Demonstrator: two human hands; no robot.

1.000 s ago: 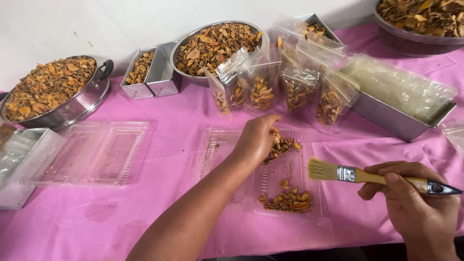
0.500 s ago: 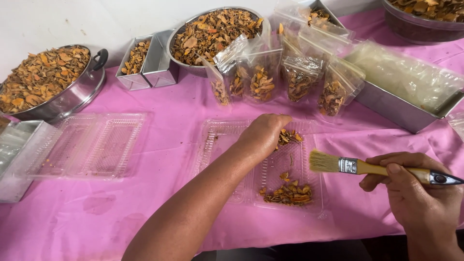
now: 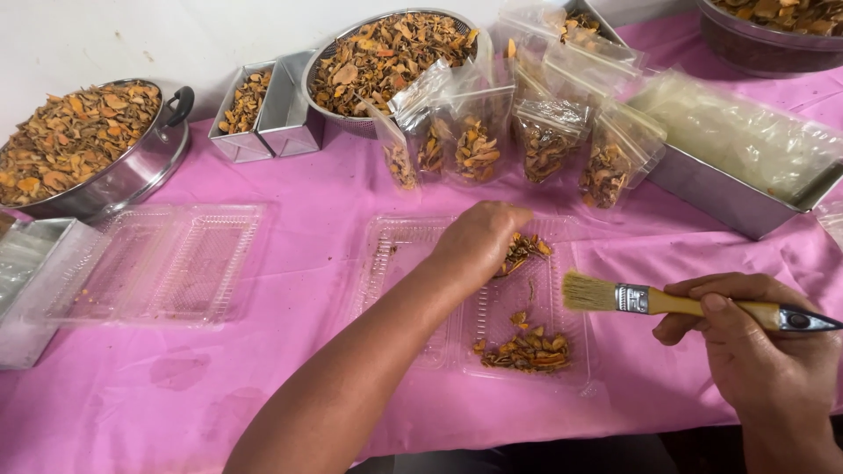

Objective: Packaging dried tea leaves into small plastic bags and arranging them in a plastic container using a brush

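Note:
My left hand (image 3: 481, 239) reaches over an open clear plastic clamshell tray (image 3: 399, 254) on the pink cloth, its fingers closed on a pinch of dried orange-brown slices (image 3: 523, 253). A second small heap of the slices (image 3: 529, 351) lies at the tray's near edge. My right hand (image 3: 757, 347) grips a paintbrush (image 3: 676, 301) with a yellow handle, held level, its pale bristles pointing left over the tray's right edge.
Several clear bags of slices (image 3: 479, 145) stand behind the tray. Two steel bowls of slices (image 3: 75, 140) (image 3: 386, 53), small steel tins (image 3: 263, 110), a long steel tray of plastic bags (image 3: 738, 145) and another clear clamshell (image 3: 162, 263) surround the work spot.
The view has shifted slightly. My left hand stays on the slices in the tray, and the brush has moved a little lower and closer to the tray.

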